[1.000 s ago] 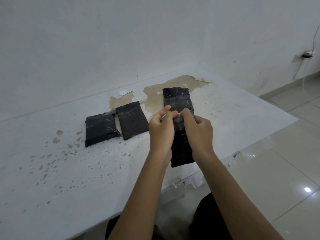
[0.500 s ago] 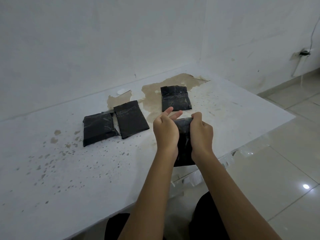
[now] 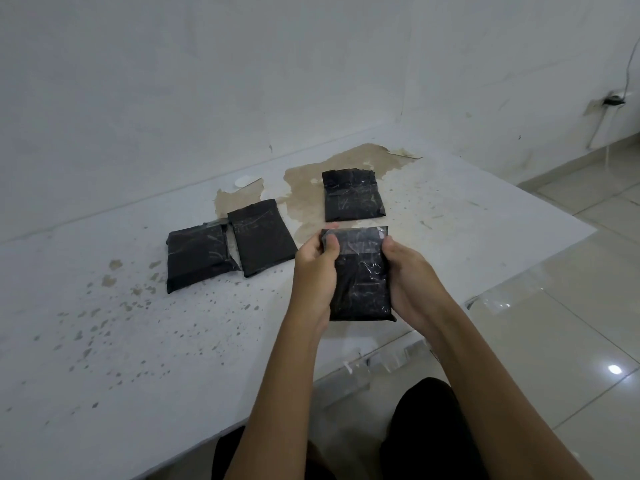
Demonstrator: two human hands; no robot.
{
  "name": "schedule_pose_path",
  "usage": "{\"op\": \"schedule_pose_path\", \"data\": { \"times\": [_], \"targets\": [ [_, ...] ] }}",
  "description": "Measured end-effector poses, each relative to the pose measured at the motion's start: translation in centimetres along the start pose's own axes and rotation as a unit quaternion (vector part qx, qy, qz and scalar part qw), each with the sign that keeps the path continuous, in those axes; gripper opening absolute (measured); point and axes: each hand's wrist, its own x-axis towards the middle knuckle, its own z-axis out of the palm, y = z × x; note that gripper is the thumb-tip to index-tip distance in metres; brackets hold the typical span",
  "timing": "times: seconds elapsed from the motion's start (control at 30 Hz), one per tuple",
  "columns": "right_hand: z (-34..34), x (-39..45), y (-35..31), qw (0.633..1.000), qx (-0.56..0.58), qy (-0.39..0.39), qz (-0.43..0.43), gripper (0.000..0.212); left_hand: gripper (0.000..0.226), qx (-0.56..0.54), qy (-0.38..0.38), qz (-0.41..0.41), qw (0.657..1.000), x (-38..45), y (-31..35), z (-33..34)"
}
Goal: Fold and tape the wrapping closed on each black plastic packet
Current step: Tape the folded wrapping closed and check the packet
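Note:
I hold a black plastic packet [image 3: 360, 275] upright-flat above the near edge of the white table [image 3: 104, 358]. My left hand [image 3: 313, 271] grips its left side, thumb pressed on the top left corner. My right hand [image 3: 410, 278] grips its right side, thumb at the top right corner. A strip of clear tape crosses the packet's folded top. Three other black packets lie on the table: one [image 3: 352, 195] just beyond my hands, one [image 3: 261, 237] to the left, and one [image 3: 199, 259] at the far left.
The table's surface is stained brown [image 3: 311, 195] at the back and speckled at the left. White walls close the back and right. Clear plastic strips [image 3: 391, 362] hang along the table's near edge. Tiled floor lies to the right.
The packet's top has been folded down flat, and my hands moved from its upper end to its two sides. It now faces me with the tape strip showing.

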Motion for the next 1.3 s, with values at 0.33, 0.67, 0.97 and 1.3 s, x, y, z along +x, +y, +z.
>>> {"op": "schedule_pose_path", "data": {
  "times": [0.33,0.67,0.97,1.3],
  "targets": [
    [-0.3,-0.1,0.1,0.996,0.067,-0.020,0.048,0.041,0.036,-0.107,-0.025,-0.036,0.993,0.5,-0.4,-1.1],
    [1.1,-0.7,-0.2,1.000,0.012,0.018,-0.021,0.041,0.030,-0.166,-0.031,0.000,0.986,0.3,-0.6,-1.4],
    [0.7,-0.7,-0.5,0.999,0.027,-0.036,-0.016,0.041,0.024,-0.135,-0.081,0.006,0.988,0.3,-0.7,-2.1],
    [0.7,-1.8,-0.6,0.959,-0.231,0.110,-0.122,0.039,0.034,-0.268,0.005,0.001,0.963,0.4,-0.9,-1.3]
  ]
}}
